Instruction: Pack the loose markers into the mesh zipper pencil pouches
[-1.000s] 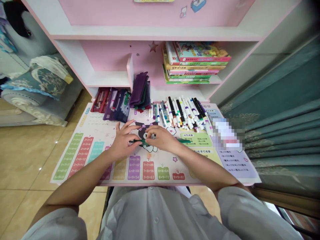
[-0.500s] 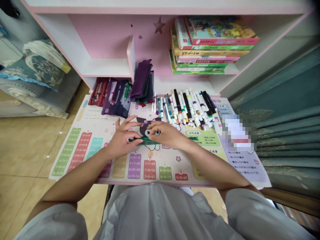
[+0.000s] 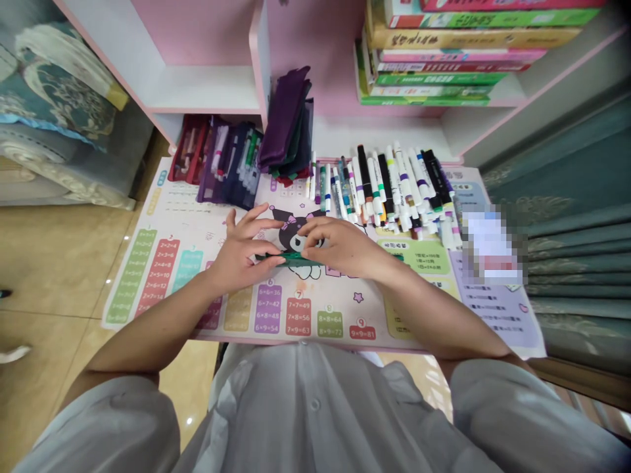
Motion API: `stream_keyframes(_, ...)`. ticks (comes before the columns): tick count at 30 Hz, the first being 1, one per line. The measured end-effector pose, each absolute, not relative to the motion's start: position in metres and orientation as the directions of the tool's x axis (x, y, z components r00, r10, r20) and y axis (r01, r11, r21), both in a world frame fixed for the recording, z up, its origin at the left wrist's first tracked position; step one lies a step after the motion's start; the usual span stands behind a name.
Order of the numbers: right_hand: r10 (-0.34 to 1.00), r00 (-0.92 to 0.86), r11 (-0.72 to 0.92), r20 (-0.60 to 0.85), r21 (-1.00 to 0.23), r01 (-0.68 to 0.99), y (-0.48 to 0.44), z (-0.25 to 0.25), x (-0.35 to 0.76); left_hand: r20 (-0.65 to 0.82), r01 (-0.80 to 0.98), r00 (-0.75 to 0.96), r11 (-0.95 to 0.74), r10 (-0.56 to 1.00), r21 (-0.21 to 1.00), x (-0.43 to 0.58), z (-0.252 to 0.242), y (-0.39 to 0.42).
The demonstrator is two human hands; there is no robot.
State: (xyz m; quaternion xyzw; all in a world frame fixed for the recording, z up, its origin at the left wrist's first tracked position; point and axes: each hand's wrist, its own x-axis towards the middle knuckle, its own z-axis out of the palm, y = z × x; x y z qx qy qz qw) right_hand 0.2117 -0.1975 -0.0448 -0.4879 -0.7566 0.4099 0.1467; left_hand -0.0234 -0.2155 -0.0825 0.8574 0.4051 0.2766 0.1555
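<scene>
- Pinching a slim dark green object point(image 3: 293, 260), the left hand point(image 3: 241, 249) and right hand point(image 3: 342, 248) meet over a multiplication chart point(image 3: 269, 309), one object between two hands.
- Left hand: the lower fingers point(image 3: 273, 261) close on the object's left part, while the upper fingers spread wide above it.
- Right hand: the fingers point(image 3: 315, 244) curl down and grip the object from above, and no gap shows between them and it.
- Object: it lies level across the chart, just below a cartoon head point(image 3: 296, 230). A matching green strip shows past the right wrist; whether it is the same object cannot be told.
- Three pouches holding markers lie side by side: one red point(image 3: 186, 151) and two dark mesh point(image 3: 241, 164). One folded stack of purple pouches point(image 3: 286, 118) stands beside them, just beyond the left fingers.
- One loose pile of markers point(image 3: 389, 190), too many to count, lies just beyond the right fingers.
- Edges: the table's near edge point(image 3: 315, 344) passes just under the forearms. Printed chart columns fill the stretch between the left hand and the chart's left edge, and printed panels the stretch right of the right hand.
</scene>
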Motion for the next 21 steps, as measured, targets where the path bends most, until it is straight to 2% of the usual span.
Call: stream_keyframes(21,0.87,-0.465,0.196,-0.161,-0.754,0.627,-0.197,-0.0468,0.2193,0.361,0.594,0.527,-0.637,0.77,0.492,-0.0261,-0.0805,-0.2142)
